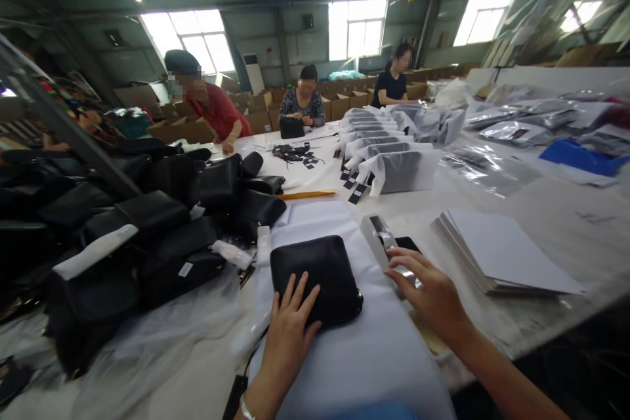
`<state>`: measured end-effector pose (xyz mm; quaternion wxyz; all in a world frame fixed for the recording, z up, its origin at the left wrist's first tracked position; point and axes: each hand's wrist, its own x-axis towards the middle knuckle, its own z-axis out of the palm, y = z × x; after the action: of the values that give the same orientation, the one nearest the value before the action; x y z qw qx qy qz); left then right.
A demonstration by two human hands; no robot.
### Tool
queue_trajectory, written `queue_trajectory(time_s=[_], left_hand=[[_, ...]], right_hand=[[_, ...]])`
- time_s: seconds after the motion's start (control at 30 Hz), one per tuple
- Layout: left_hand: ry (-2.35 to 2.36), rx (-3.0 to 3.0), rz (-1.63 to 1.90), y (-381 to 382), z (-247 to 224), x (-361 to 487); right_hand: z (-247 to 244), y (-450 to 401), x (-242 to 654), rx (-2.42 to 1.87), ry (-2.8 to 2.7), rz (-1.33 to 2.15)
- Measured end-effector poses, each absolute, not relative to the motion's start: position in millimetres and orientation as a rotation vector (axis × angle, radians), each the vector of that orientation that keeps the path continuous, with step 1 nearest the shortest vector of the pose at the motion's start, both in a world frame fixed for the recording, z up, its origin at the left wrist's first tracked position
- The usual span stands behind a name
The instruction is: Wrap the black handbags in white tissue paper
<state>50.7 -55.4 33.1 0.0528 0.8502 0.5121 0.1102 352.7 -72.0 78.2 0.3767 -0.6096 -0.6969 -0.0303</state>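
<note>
A black bag [317, 275] lies on white sheets of paper [364, 354] in front of me. My left hand [290, 315] rests on the bag's lower left part, its fingers spread. To the right, my right hand [428, 289] is at a tape dispenser [378, 236], thumb and fingers pinched near its front end. A small shiny piece, perhaps tape, shows by those fingertips, too small to make out for certain. A dark object sits just behind the right fingers, beside the dispenser.
Many black bags [162, 210] are heaped at the left. A stack of white boards [512, 249] lies right; wrapped bags [398, 167] stand in a row behind. Black tags [298, 154] lie farther back. Several people are around the table's far side.
</note>
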Motion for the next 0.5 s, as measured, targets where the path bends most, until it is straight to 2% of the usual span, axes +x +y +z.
queue_trajectory(time_s=[0.1,0.2,0.37,0.5], left_hand=[[1.538,2.586,0.355,-55,28,49],[1.484,2.597,0.386,-53,22,45],[1.505,2.598,0.439,-49,4,44],[1.506,2.627,0.498,-46,-13,45]], right_hand=[[94,0,332,-1.447,-1.879,0.168],[88,80,311,-1.468,-2.124,0.221],[51,183,281,-1.681,-2.299,0.178],[20,217,271,-1.835,-2.281,0.12]])
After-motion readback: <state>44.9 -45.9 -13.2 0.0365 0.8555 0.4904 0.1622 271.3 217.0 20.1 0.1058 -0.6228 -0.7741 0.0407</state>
